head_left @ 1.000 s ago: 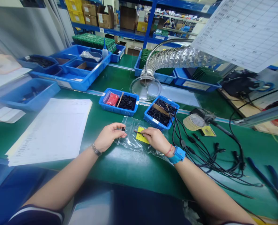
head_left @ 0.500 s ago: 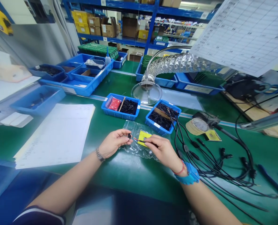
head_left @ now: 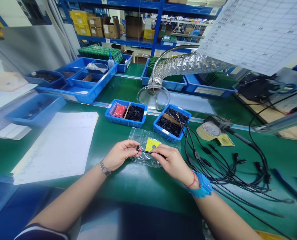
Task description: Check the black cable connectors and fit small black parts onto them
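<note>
My left hand (head_left: 121, 154) pinches a small black connector piece (head_left: 138, 148) between thumb and fingertips. My right hand (head_left: 172, 161) grips a black cable (head_left: 148, 152) near its end, where thin coloured wires point left. Those wire ends meet the black piece; whether they sit inside it I cannot tell. Beneath both hands lies a clear plastic bag (head_left: 135, 134) with a yellow square card (head_left: 152, 144) at it. Just beyond are a blue bin (head_left: 125, 122) of black parts and a red packet, and another blue bin (head_left: 167, 134) of small black parts.
Black cables (head_left: 223, 180) sprawl over the green bench on the right, by a soldering-iron stand (head_left: 208, 130). A clear extraction hood (head_left: 153, 98) hangs behind the bins. Stacked paper sheets (head_left: 60, 146) lie left, with a large blue tray (head_left: 88, 96) behind them.
The wire ends in my right hand have moved left and now meet the black piece in my left hand. The whole view has shifted slightly.
</note>
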Demonstrator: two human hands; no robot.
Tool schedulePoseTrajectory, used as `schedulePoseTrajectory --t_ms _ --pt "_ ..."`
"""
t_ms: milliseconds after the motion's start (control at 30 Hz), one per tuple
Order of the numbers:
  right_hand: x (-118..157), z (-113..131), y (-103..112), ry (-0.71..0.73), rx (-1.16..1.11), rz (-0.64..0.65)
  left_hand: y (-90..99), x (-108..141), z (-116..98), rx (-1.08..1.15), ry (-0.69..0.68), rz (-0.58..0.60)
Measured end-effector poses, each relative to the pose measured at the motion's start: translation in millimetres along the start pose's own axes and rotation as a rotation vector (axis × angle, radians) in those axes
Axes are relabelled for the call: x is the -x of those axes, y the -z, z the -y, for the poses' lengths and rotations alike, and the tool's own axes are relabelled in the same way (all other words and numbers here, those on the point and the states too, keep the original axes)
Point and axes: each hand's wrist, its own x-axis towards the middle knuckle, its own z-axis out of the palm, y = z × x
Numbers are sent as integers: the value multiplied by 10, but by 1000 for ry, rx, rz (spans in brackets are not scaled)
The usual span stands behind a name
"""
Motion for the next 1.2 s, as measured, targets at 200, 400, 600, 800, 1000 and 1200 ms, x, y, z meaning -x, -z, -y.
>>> schedulePoseTrajectory --t_ms 200,400,600,800,1000,1200 --pt "37 -31 -32 12 130 16 8 12 22 -46 -19 -3" --pt "86 -18 -27 59 248 51 -20 29 11 -304 -31 2" --pt "118 -35 -148 97 243 -22 -72 38 35 -290 27 23" --pt "150 -40 -283 119 366 -89 -72 47 109 -227 16 -49" --pt "116 -7 -304 -77 -60 29 -132 113 31 -729 -294 -47" --pt "98 -20 -283 -236 -404 138 -165 156 18 -900 -378 73"
